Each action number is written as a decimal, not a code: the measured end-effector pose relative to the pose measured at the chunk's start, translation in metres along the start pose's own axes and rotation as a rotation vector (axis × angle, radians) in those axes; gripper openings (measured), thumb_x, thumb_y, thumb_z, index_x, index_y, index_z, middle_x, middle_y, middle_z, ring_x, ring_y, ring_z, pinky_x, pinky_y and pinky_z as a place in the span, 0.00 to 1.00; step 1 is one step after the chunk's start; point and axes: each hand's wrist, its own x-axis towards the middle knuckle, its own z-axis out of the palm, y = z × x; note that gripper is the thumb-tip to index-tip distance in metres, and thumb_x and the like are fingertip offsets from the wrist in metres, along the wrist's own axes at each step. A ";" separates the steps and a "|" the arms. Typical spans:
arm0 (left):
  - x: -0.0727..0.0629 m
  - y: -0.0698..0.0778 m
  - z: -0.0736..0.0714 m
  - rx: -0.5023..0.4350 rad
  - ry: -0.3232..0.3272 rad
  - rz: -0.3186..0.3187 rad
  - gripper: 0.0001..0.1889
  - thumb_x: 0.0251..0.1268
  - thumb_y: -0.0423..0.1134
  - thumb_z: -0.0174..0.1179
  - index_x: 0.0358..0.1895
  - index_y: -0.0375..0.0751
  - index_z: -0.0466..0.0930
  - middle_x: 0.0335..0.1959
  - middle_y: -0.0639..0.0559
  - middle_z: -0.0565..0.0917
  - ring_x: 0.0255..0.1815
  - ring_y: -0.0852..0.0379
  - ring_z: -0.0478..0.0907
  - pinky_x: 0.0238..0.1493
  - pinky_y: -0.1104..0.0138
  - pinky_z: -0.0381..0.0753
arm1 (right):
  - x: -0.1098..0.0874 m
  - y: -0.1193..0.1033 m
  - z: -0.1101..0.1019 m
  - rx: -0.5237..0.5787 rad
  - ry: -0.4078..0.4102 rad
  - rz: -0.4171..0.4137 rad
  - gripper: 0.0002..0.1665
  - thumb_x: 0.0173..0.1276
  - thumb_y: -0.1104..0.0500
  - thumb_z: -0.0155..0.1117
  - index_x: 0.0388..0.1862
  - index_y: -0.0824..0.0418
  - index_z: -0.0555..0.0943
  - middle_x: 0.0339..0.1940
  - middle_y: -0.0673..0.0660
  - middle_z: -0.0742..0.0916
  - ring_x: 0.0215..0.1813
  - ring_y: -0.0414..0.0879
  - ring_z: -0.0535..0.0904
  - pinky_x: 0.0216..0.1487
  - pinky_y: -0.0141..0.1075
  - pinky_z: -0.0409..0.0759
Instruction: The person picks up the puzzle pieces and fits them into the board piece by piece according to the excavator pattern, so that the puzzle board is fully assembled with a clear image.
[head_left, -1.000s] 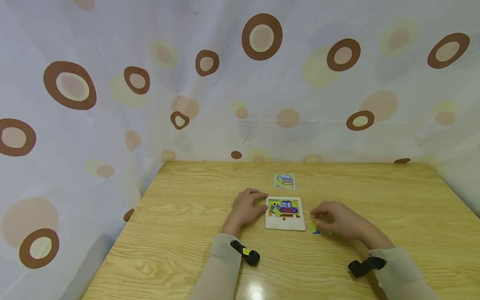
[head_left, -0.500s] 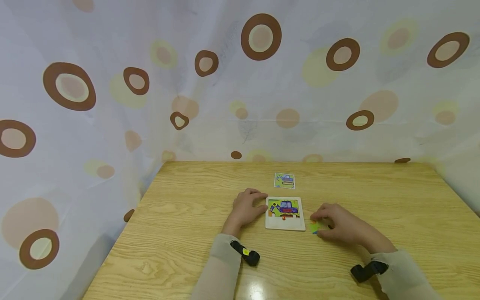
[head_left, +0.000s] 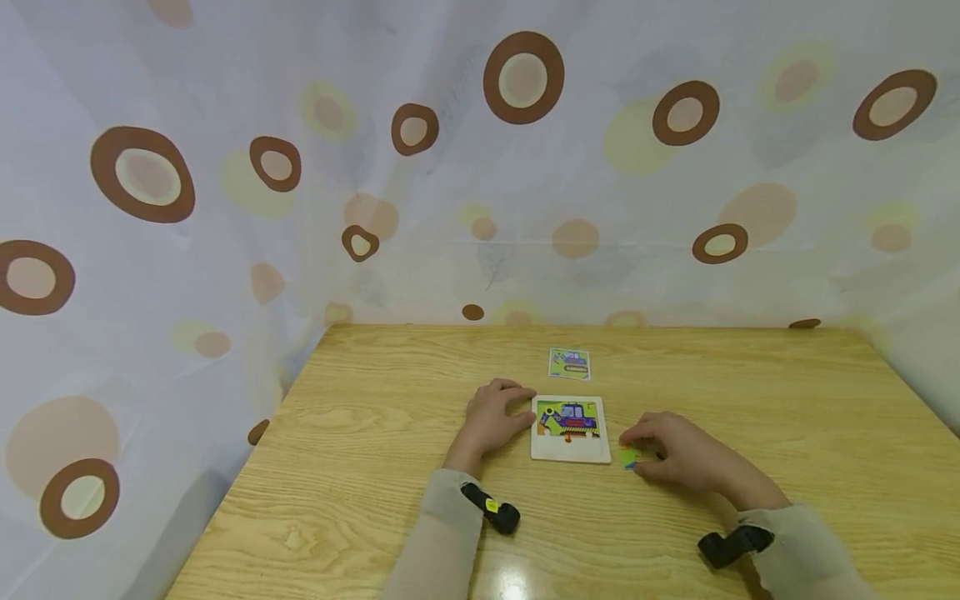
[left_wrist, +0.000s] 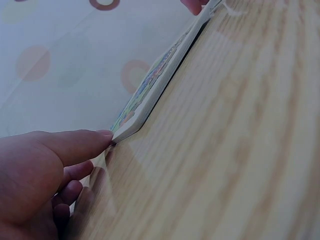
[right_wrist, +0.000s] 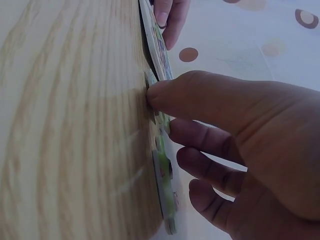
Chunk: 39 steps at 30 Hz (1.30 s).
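Note:
A square white puzzle tray [head_left: 572, 451] lies on the table, its upper part filled with a blue digger picture on green. My left hand [head_left: 491, 417] is at its left side, with thumb and index finger touching the edge. In the left wrist view the thumb [left_wrist: 82, 145] rests against the tray's corner, other fingers loosely bent below it. To the tray's right my right hand [head_left: 686, 454] pinches a green puzzle piece [head_left: 628, 456] with blue and orange patches between thumb and index finger. The right wrist view shows its thumb [right_wrist: 185, 95] on the piece's edge.
A picture card [head_left: 569, 363] with the same digger lies behind the tray. More green puzzle pieces [right_wrist: 164, 182] lie under the right hand in the right wrist view, mostly hidden from the head view. A patterned curtain [head_left: 600, 167] stands behind the wooden table [head_left: 360, 433].
My right hand has shifted slightly lower, and its thumb and index finger have settled at the green piece's edges. The left hand and tray have stayed in place.

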 end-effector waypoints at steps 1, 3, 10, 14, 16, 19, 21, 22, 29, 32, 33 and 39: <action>0.000 0.000 0.000 0.000 -0.002 -0.001 0.20 0.68 0.48 0.62 0.62 0.55 0.80 0.63 0.52 0.73 0.65 0.47 0.66 0.63 0.49 0.62 | 0.000 0.000 0.000 0.001 -0.003 0.004 0.18 0.62 0.57 0.73 0.51 0.60 0.86 0.41 0.44 0.83 0.37 0.37 0.73 0.38 0.35 0.75; 0.000 0.000 0.000 -0.001 -0.002 0.000 0.20 0.68 0.49 0.62 0.62 0.56 0.80 0.63 0.52 0.73 0.65 0.46 0.66 0.63 0.48 0.62 | 0.001 -0.001 0.000 0.002 -0.002 0.006 0.19 0.63 0.57 0.72 0.52 0.61 0.85 0.41 0.45 0.82 0.37 0.38 0.73 0.38 0.34 0.74; -0.001 0.000 -0.002 -0.001 -0.002 0.001 0.20 0.69 0.49 0.62 0.63 0.56 0.80 0.64 0.52 0.73 0.65 0.46 0.66 0.63 0.47 0.62 | 0.004 -0.006 -0.001 -0.009 0.022 0.041 0.25 0.62 0.57 0.72 0.56 0.66 0.82 0.38 0.46 0.81 0.36 0.40 0.71 0.38 0.35 0.73; -0.001 0.000 -0.002 -0.004 0.000 0.002 0.20 0.69 0.48 0.62 0.62 0.55 0.80 0.64 0.52 0.73 0.65 0.46 0.66 0.63 0.47 0.62 | 0.004 -0.007 -0.001 -0.036 0.035 0.061 0.25 0.61 0.56 0.73 0.56 0.65 0.83 0.40 0.46 0.81 0.40 0.39 0.73 0.43 0.38 0.76; -0.001 0.000 -0.002 -0.004 0.002 0.002 0.20 0.69 0.48 0.62 0.62 0.55 0.81 0.64 0.52 0.73 0.65 0.46 0.66 0.63 0.47 0.62 | 0.004 -0.008 -0.001 -0.049 0.042 0.060 0.23 0.61 0.57 0.73 0.55 0.64 0.83 0.40 0.45 0.81 0.41 0.40 0.74 0.44 0.40 0.77; -0.001 0.000 -0.002 0.000 0.003 0.004 0.20 0.68 0.48 0.63 0.62 0.55 0.81 0.63 0.52 0.73 0.65 0.46 0.66 0.63 0.47 0.62 | 0.005 -0.009 -0.002 -0.057 0.051 0.033 0.22 0.61 0.57 0.73 0.53 0.63 0.84 0.39 0.45 0.81 0.42 0.40 0.75 0.44 0.41 0.77; -0.001 0.000 -0.002 0.001 0.002 0.005 0.20 0.68 0.48 0.63 0.62 0.55 0.81 0.63 0.52 0.73 0.65 0.46 0.66 0.63 0.47 0.62 | 0.005 -0.010 -0.003 -0.051 0.054 0.027 0.22 0.61 0.57 0.73 0.52 0.63 0.84 0.40 0.45 0.81 0.43 0.41 0.75 0.45 0.42 0.77; -0.001 0.000 -0.002 0.001 0.002 0.005 0.20 0.68 0.48 0.63 0.62 0.55 0.81 0.64 0.52 0.73 0.65 0.46 0.66 0.63 0.47 0.62 | 0.005 -0.011 -0.003 -0.046 0.054 0.030 0.21 0.61 0.56 0.73 0.52 0.62 0.84 0.40 0.45 0.81 0.43 0.42 0.76 0.46 0.43 0.78; -0.002 0.000 -0.002 -0.008 -0.001 0.004 0.20 0.69 0.48 0.62 0.62 0.55 0.80 0.63 0.52 0.73 0.65 0.46 0.66 0.63 0.47 0.62 | 0.007 -0.015 -0.005 0.016 0.068 0.035 0.22 0.61 0.57 0.74 0.53 0.62 0.83 0.45 0.49 0.83 0.47 0.47 0.78 0.49 0.49 0.78; -0.002 0.001 -0.002 -0.014 0.003 0.004 0.19 0.69 0.48 0.63 0.62 0.55 0.81 0.63 0.52 0.73 0.65 0.46 0.66 0.63 0.47 0.62 | 0.009 -0.018 -0.005 0.019 0.086 0.021 0.22 0.60 0.59 0.74 0.53 0.63 0.83 0.44 0.49 0.83 0.46 0.47 0.78 0.48 0.48 0.79; -0.002 0.001 -0.003 -0.014 0.004 0.002 0.19 0.69 0.48 0.63 0.62 0.55 0.81 0.63 0.52 0.73 0.65 0.46 0.66 0.63 0.47 0.61 | 0.010 -0.019 -0.005 0.019 0.088 0.016 0.22 0.60 0.59 0.74 0.53 0.64 0.83 0.44 0.49 0.83 0.46 0.46 0.78 0.48 0.47 0.79; -0.002 0.001 -0.002 0.004 0.007 -0.002 0.19 0.68 0.48 0.63 0.62 0.55 0.81 0.63 0.52 0.73 0.65 0.45 0.66 0.63 0.47 0.62 | 0.016 -0.026 -0.005 0.049 0.090 0.021 0.22 0.61 0.60 0.72 0.54 0.64 0.84 0.43 0.47 0.83 0.48 0.46 0.78 0.49 0.47 0.79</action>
